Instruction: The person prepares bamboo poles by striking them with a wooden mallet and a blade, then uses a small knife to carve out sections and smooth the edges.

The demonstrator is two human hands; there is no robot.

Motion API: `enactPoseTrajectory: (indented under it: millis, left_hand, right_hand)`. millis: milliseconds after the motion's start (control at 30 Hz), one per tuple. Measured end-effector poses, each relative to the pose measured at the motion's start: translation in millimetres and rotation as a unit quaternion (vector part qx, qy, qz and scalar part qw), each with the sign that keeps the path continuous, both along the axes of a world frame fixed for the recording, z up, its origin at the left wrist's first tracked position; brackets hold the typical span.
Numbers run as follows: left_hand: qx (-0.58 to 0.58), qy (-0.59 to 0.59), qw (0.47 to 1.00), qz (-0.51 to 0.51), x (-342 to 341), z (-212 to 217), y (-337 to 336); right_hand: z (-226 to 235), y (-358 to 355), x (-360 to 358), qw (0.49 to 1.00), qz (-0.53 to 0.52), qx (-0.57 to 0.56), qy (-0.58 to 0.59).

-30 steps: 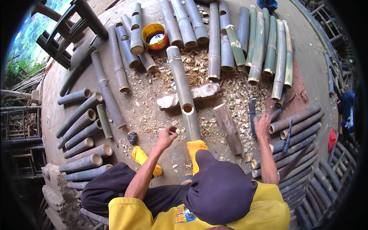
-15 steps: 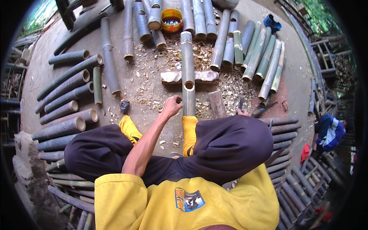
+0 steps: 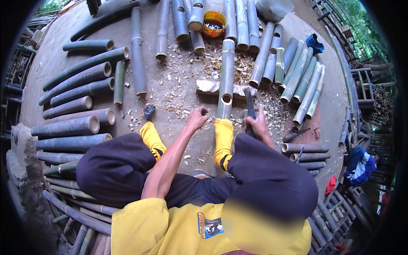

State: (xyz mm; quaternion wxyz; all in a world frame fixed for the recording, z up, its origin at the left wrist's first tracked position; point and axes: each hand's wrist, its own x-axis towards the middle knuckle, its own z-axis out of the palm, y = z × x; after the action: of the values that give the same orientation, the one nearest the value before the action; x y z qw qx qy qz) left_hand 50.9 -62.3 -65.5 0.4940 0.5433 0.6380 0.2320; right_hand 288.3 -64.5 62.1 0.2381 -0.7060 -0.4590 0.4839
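Note:
I sit on the ground with my yellow-socked feet on either side of a green bamboo pole (image 3: 226,70). Its far part rests across a wooden block (image 3: 206,87), and its open cut end (image 3: 226,99) faces me. My left hand (image 3: 198,117) is curled into a fist just left of that end, and I see nothing in it. My right hand (image 3: 257,126) grips the handle of a dark chopping blade (image 3: 250,103), which points away from me just right of the pole's end.
Cut bamboo sections lie in rows at the left (image 3: 74,126), back (image 3: 180,19) and right (image 3: 299,78). Wood chips (image 3: 178,91) cover the ground. There is an orange bowl (image 3: 213,23), a small dark tool (image 3: 148,111), a blue object (image 3: 315,43), and another person (image 3: 360,163) at right.
My right hand took up the dark blade from the ground at the right and brought it beside the pole's end. My left hand stayed near the pole end. My head tilted down.

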Motion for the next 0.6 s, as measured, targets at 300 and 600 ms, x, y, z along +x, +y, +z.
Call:
enactPoseTrajectory:
  millis: [300,600]
  left_hand:
    - [-0.098,-0.035,0.994,0.024,5,-42,5]
    - [-0.116,-0.047,0.989,0.079,-2,-40,27]
  right_hand:
    - [9,202,-8,0.945,0.216,0.214,-0.121]
    - [-13,429,-78,0.852,0.362,0.263,-0.27]
